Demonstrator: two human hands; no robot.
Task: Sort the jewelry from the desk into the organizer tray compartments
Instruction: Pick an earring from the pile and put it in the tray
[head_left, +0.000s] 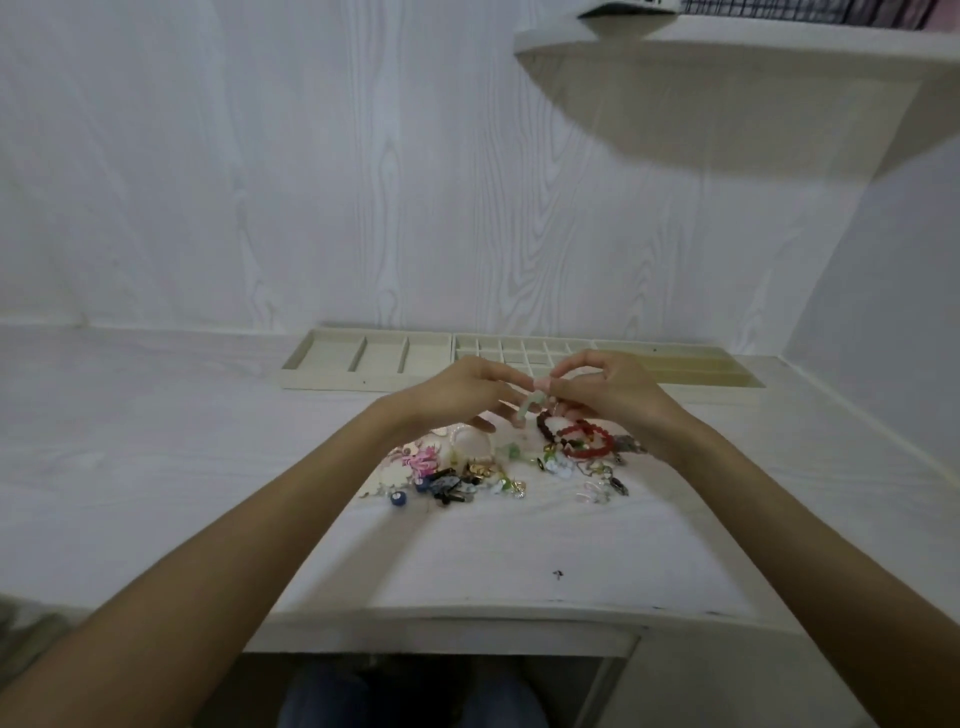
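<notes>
Both hands meet above the far edge of the jewelry pile, and the grip is a shared one: the right hand (602, 387) pinches the upper end of a small pale green piece (531, 406) between curled fingertips, while the left hand (467, 392) has its fingers bent in toward the lower end of the same piece; whether the left actually clamps it or only steadies it I cannot tell, as the fingers overlap and blur there. Directly below the grip and slightly toward the person lies the pile (498, 467) on the tabletop (156, 467): a red bead bracelet (589, 441) just under the right hand, a dark bead strand (544, 423) touching it, a whitish ring-shaped bracelet (470, 444) under the left hand, and pink, black, blue and gold bits spread nearer the person. Beyond the grip, against the wall, sit the organizer trays: one with long compartments (363, 356) behind the left hand, one with many small squares (519, 349) right behind the fingers. The compartments that show look bare, so by my reading the sorting has hardly begun; almost the whole pile remains, and the green piece is likely the first or an early pick
</notes>
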